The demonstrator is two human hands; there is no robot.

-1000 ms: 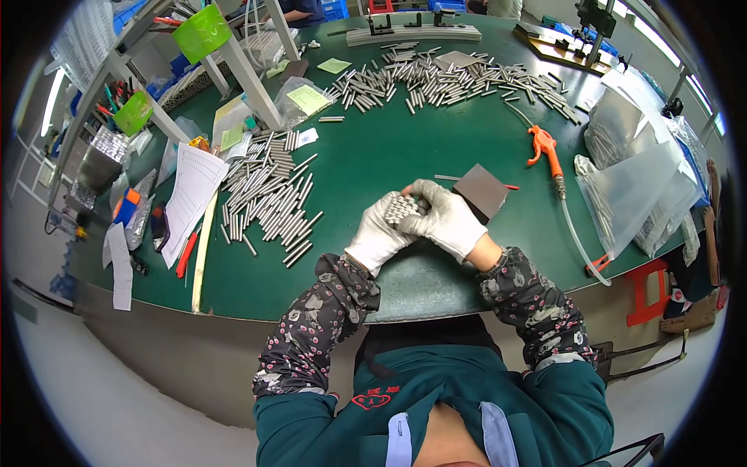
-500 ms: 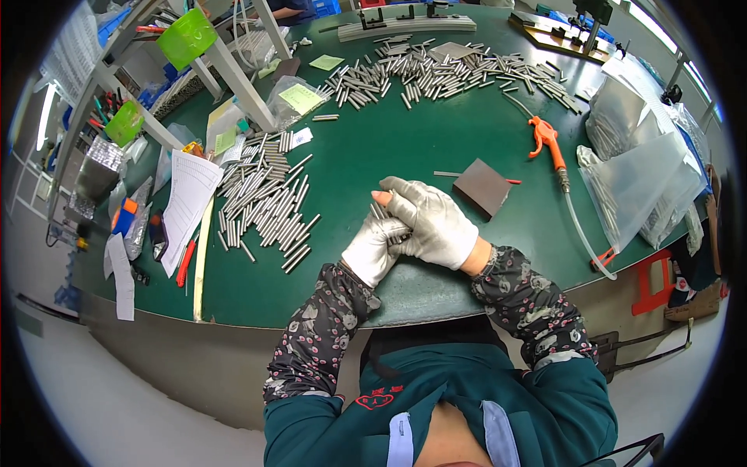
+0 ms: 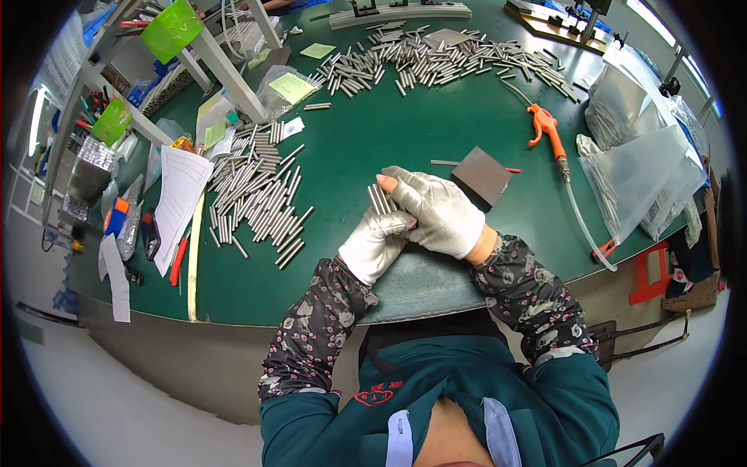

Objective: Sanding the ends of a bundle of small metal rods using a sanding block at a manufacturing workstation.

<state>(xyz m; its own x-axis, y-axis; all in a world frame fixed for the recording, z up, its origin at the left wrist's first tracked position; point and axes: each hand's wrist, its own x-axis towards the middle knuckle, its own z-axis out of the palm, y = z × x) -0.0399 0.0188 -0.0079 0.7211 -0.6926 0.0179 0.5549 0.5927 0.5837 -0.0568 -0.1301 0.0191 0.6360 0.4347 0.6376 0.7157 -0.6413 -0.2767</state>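
Several short metal pins [image 3: 380,199] sit side by side in a small bundle between my two gloved hands. My left hand [image 3: 375,243], in a white glove, is closed around their lower part. Cupped over their right side is my right hand [image 3: 440,210], its bare thumb tip lying at the top of the bundle. The gloves hide the lower ends of the pins. Just beyond my right hand lies a dark square block [image 3: 482,178], with a thin rod [image 3: 444,163] sticking out at its left. To my left a loose pile of metal pins [image 3: 261,194] lies on the green table [image 3: 354,140].
A wider heap of pins [image 3: 436,62] spreads across the far side. An orange air gun [image 3: 547,132] with its hose lies at right, near plastic bags [image 3: 642,187]. At left are a paper sheet [image 3: 180,198], a red-handled tool [image 3: 179,261] and a shelf frame [image 3: 233,78].
The pins now show more plainly above my left hand, their sides standing in a row. My hands have shifted slightly, still together; the whole view has tilted a little.
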